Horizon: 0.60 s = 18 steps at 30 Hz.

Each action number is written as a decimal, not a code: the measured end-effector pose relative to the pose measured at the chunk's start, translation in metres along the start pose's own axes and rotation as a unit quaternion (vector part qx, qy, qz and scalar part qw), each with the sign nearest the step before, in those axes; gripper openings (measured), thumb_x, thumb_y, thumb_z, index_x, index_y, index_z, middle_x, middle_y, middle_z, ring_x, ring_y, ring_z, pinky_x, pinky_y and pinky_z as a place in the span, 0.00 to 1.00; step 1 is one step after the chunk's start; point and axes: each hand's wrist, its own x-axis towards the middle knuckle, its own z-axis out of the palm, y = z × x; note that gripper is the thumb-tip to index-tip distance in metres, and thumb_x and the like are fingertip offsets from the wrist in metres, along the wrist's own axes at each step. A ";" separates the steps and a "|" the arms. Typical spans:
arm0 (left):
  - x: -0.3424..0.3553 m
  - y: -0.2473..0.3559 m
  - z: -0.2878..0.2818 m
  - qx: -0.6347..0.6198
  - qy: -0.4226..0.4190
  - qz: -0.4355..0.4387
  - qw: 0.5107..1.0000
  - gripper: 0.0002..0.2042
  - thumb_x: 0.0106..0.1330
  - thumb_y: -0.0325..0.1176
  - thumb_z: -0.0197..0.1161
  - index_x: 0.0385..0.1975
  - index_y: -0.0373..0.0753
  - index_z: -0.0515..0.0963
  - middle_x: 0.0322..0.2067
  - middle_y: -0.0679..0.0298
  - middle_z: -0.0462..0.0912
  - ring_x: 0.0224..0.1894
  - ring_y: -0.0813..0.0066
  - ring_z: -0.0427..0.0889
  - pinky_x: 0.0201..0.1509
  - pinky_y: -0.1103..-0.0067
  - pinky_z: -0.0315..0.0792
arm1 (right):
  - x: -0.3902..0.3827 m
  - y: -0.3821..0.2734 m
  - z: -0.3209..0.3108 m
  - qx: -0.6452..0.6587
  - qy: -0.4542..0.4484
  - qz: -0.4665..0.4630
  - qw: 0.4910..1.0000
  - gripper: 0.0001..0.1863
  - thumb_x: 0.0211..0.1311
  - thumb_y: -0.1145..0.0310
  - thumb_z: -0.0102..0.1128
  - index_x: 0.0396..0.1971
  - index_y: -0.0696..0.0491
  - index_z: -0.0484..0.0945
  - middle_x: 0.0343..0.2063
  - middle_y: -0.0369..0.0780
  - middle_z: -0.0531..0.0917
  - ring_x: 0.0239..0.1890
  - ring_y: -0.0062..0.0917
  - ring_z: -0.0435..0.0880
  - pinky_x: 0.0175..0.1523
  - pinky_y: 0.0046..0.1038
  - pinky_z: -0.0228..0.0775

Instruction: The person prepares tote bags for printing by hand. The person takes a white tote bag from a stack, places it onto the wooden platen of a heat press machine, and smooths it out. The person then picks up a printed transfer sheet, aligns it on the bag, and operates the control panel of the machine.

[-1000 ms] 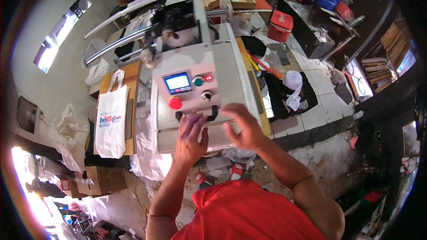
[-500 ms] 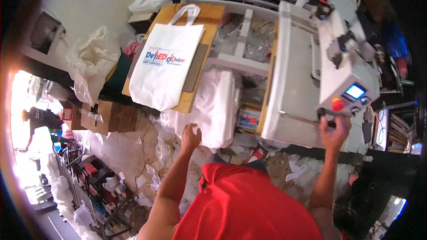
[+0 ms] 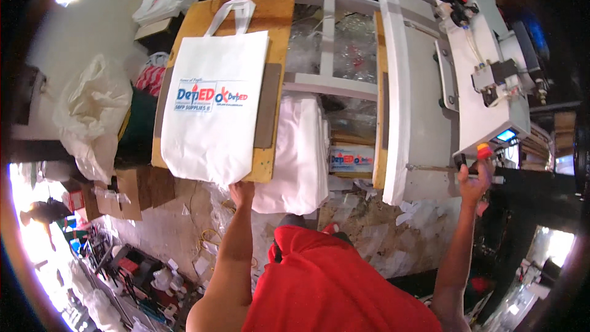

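Observation:
A white tote bag (image 3: pixel 215 129) with blue and red print lies flat on a brown wooden board (image 3: pixel 279 18), its handles toward the far edge. At the bag's near bottom edge is my left hand (image 3: pixel 241 194), its fingers closed on the edge, their tips partly hidden. My right hand (image 3: pixel 475 183) is wrapped round the black handle (image 3: pixel 460 161) at the near end of a white heat press (image 3: pixel 424 129). Just above that hand sits a red button (image 3: pixel 485 150), beside a small lit screen (image 3: pixel 507 135).
Folded white bags (image 3: pixel 298 154) are stacked between board and press, lower down. A printed package (image 3: pixel 351 160) lies on the shelf beside them. At the left are a crinkled whitish sack (image 3: pixel 92 110) and a cardboard box (image 3: pixel 144 190). Scraps litter the floor (image 3: pixel 178 227).
My left hand has moved from beside the stacked bags to the tote bag's bottom edge. My right hand stays on the press handle. The view has shifted, and the press appears farther right.

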 end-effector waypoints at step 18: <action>0.022 -0.042 -0.016 -0.042 0.036 0.069 0.996 0.26 0.54 0.35 0.72 0.51 0.31 0.73 0.39 0.45 0.84 0.46 0.48 0.84 0.51 0.62 0.77 | -0.130 -0.164 -0.028 0.171 0.051 0.190 0.965 0.20 0.66 0.67 0.64 0.53 0.57 0.71 0.52 0.47 0.75 0.57 0.40 0.74 0.59 0.39 0.66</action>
